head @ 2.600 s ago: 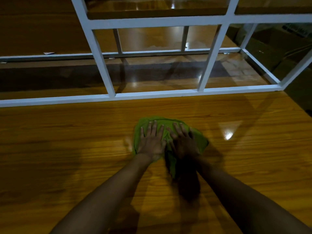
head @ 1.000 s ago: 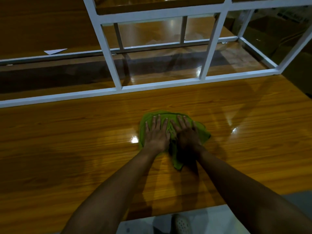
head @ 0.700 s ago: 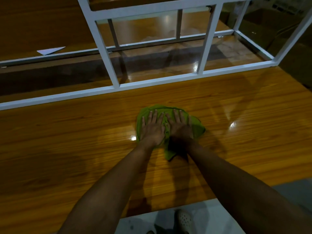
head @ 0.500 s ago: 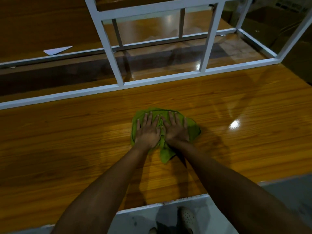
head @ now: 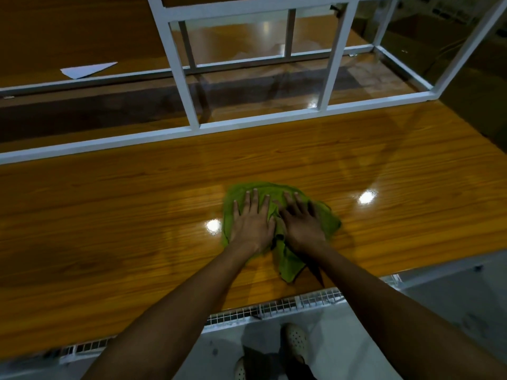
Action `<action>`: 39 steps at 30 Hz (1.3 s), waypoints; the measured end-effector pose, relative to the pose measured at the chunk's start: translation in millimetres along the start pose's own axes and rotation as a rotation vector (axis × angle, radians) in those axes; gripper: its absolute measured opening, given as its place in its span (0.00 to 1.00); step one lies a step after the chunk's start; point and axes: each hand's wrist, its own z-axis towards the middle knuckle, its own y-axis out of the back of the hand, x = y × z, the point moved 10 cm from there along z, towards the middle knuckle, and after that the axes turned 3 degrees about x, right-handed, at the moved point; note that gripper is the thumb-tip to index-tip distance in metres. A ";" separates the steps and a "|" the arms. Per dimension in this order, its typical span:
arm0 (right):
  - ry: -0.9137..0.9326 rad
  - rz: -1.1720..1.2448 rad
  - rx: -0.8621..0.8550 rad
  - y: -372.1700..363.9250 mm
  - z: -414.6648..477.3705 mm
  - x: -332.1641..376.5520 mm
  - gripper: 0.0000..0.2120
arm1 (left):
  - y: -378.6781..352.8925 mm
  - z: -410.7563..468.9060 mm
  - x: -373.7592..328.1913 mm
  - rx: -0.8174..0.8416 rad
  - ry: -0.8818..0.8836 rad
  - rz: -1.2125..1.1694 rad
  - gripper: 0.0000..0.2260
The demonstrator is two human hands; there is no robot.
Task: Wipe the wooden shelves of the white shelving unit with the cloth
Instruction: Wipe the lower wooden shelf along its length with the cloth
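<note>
Green cloth (head: 326,220) flat on the near wooden shelf (head: 123,215), slightly toward 5 o'clock of frame centre. Left hand (head: 251,226) and right hand (head: 303,227) side by side on top, pressing down. Fingers (head: 253,200) straight, slightly spread, curled round nothing. Cloth directly beneath both palms, thin rim past the fingertips at 12 o'clock, loose tail toward 6 o'clock and the shelf's near edge. Neither hand nearer. Probably mid-stroke. Broad board left at 9 and 3 o'clock. White frame (head: 189,86) at 12.
</note>
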 end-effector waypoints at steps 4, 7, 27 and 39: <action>-0.047 0.009 -0.028 5.9 7.4 -11.8 0.35 | 4.7 15.0 -5.2 0.003 -0.066 0.001 0.28; -0.135 -0.027 -0.017 2.4 15.5 -9.9 0.35 | 7.9 20.9 0.2 0.006 -0.077 0.001 0.26; 0.035 0.008 0.036 -16.2 -50.3 70.4 0.35 | -4.9 -70.7 44.6 -0.004 -0.004 0.035 0.29; -0.046 0.000 0.021 -4.0 -42.0 27.8 0.33 | 2.4 -60.2 14.8 -0.017 -0.047 -0.002 0.28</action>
